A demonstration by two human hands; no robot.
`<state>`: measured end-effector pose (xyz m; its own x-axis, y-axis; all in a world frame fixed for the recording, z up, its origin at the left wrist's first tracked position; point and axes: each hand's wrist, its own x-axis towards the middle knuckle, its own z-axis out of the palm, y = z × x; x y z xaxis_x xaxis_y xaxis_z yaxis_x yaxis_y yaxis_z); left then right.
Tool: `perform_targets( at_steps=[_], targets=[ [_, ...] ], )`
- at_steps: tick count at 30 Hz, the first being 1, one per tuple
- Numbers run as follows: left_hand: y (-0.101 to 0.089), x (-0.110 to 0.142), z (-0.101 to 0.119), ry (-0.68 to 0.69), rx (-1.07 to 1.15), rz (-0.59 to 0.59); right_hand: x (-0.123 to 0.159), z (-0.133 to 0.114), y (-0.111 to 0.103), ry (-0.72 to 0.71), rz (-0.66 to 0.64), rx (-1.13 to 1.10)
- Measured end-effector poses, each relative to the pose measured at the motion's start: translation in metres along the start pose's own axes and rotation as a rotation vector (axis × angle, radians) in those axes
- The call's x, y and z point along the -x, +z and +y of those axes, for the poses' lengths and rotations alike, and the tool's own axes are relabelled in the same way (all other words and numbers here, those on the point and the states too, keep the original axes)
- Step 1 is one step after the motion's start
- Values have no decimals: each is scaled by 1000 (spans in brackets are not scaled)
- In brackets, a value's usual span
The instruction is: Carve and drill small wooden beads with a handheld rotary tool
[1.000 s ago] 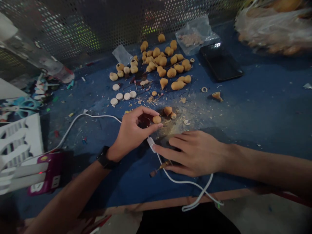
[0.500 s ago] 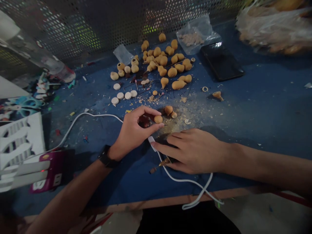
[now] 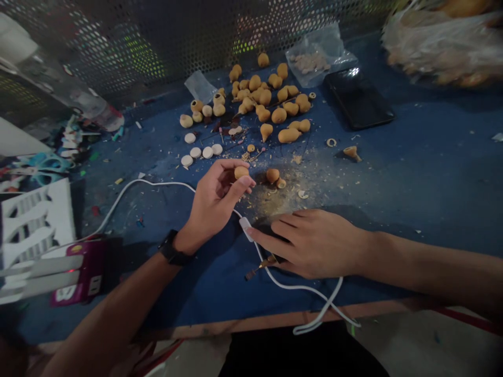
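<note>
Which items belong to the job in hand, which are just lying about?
In the job, likely:
tan piece in left hand
white switch touched by right hand
brass-coloured tool at right hand

Probably lying about:
blue scissors
flat black slab
clear bottle

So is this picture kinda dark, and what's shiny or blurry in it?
In the head view, yes, dim overall; there too, white glare on the far end of the black slab, soft shadow beside the right hand, and blur on the big bag at top right.
</note>
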<state>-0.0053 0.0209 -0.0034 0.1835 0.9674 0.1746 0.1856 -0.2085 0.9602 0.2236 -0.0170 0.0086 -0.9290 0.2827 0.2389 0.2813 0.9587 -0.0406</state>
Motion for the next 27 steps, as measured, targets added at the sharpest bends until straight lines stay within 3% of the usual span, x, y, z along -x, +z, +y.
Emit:
perform_targets(
  at_steps=[6, 10, 15, 18, 27],
  targets=[
    [0, 0, 1, -7, 151, 24, 13, 13, -3, -106, 180, 239],
    [1, 0, 2, 6, 175, 36, 20, 28, -8, -6, 207, 409],
    [6, 7, 11, 35, 202, 6, 20, 36, -9, 89, 248, 405],
    [13, 15, 18, -40, 283, -68, 20, 35, -7, 98, 247, 387],
    [32, 35, 30, -85, 384, -74, 14, 20, -11, 2, 300, 381]
  ],
)
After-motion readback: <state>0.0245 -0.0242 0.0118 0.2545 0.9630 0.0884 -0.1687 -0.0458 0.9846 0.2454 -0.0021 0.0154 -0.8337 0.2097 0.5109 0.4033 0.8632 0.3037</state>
